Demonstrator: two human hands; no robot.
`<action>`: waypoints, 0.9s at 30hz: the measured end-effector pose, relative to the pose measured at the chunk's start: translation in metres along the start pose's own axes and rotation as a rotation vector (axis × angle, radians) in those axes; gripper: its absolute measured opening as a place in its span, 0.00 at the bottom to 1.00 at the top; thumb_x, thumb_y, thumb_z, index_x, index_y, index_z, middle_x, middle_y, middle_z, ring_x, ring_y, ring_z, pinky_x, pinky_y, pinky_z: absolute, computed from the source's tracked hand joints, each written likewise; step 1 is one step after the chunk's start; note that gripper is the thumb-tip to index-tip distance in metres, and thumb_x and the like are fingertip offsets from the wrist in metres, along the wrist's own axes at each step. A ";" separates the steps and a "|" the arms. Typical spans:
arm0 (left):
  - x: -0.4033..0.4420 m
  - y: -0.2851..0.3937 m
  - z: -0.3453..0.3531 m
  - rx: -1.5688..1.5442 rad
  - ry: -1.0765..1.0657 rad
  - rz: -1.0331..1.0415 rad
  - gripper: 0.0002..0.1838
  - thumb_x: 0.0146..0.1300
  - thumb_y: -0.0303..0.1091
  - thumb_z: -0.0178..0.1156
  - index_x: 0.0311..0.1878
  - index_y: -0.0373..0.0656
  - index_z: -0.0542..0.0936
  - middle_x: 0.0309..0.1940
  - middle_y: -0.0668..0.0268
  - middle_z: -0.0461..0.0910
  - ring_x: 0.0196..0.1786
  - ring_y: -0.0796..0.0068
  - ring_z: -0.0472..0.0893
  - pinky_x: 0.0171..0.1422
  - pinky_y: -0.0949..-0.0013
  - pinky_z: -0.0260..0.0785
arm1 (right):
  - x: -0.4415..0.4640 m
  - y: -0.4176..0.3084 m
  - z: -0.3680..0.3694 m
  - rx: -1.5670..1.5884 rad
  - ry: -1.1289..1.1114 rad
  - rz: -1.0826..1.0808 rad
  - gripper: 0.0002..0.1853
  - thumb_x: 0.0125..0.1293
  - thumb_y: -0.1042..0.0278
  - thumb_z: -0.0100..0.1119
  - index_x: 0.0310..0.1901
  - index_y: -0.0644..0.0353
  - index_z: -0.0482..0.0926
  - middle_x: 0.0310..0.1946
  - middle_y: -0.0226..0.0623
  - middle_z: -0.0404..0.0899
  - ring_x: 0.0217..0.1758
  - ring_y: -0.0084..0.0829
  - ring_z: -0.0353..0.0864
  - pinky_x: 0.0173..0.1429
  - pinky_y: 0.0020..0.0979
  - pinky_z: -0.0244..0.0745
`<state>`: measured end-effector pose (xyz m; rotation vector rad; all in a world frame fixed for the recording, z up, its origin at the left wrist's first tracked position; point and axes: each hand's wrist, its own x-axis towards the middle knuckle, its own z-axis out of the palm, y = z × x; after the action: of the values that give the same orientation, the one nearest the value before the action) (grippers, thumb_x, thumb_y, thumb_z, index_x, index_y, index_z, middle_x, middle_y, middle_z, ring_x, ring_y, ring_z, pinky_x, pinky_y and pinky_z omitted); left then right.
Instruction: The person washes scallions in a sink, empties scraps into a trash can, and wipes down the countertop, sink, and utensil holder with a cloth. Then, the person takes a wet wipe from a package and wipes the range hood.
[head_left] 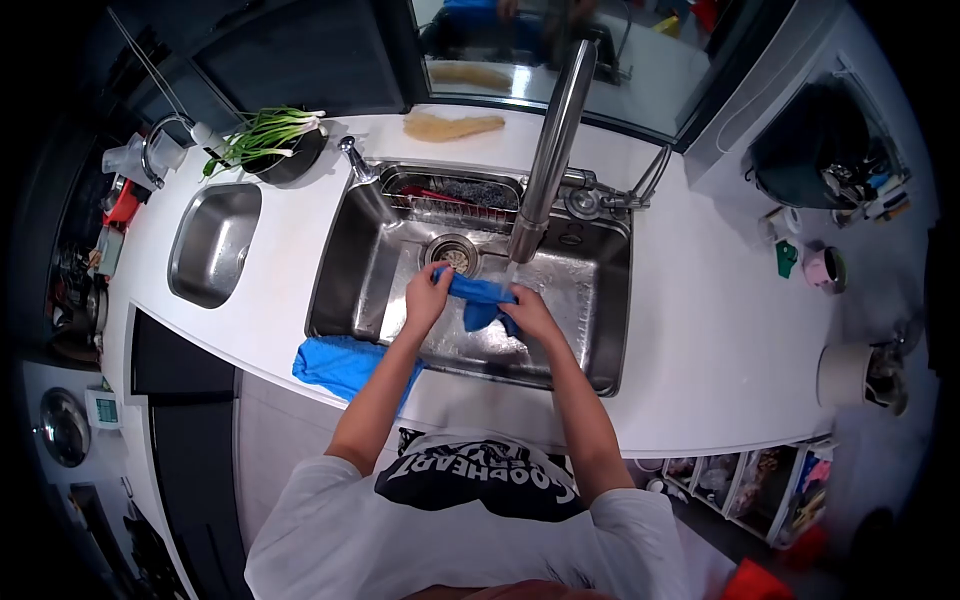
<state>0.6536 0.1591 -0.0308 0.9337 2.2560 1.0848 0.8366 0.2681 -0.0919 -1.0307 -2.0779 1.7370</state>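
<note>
Both hands, the left (427, 297) and the right (530, 311), pinch a blue cloth (482, 292) stretched between them, over the steel sink basin (395, 290) and under the faucet (552, 150). A white countertop (715, 330) surrounds the basin. Beyond the left hand, further left, spring onions (270, 135) lie on a dark pot (287, 165); nearer the body, a second blue cloth (345, 366) drapes over the counter edge. A window (640, 75) stands beyond the faucet.
</note>
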 end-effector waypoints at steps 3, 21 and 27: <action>0.003 -0.022 0.035 -0.408 -0.213 -0.417 0.33 0.61 0.54 0.59 0.64 0.45 0.69 0.52 0.53 0.76 0.59 0.61 0.72 0.55 0.54 0.70 | -0.009 -0.017 0.011 -0.084 0.076 -0.111 0.11 0.51 0.72 0.63 0.36 0.66 0.75 0.32 0.45 0.79 0.35 0.36 0.81 0.40 0.34 0.73; 0.011 -0.023 0.095 -1.218 -0.561 -0.952 0.22 0.74 0.49 0.36 0.55 0.46 0.73 0.51 0.60 0.77 0.51 0.62 0.79 0.53 0.47 0.73 | 0.065 -0.066 -0.155 0.957 0.695 -0.199 0.21 0.70 0.61 0.51 0.61 0.59 0.69 0.52 0.26 0.71 0.51 0.17 0.69 0.58 0.26 0.66; 0.008 -0.039 0.097 -1.446 -0.571 -0.816 0.22 0.74 0.50 0.38 0.54 0.44 0.73 0.48 0.63 0.78 0.48 0.63 0.80 0.54 0.51 0.74 | 0.051 -0.071 -0.100 0.601 0.654 -0.345 0.34 0.69 0.60 0.53 0.70 0.64 0.52 0.71 0.40 0.52 0.72 0.30 0.54 0.71 0.29 0.52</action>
<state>0.6968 0.1947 -0.1198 -0.2779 0.7486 1.3403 0.8336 0.3741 -0.0123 -0.8285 -1.1466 1.4382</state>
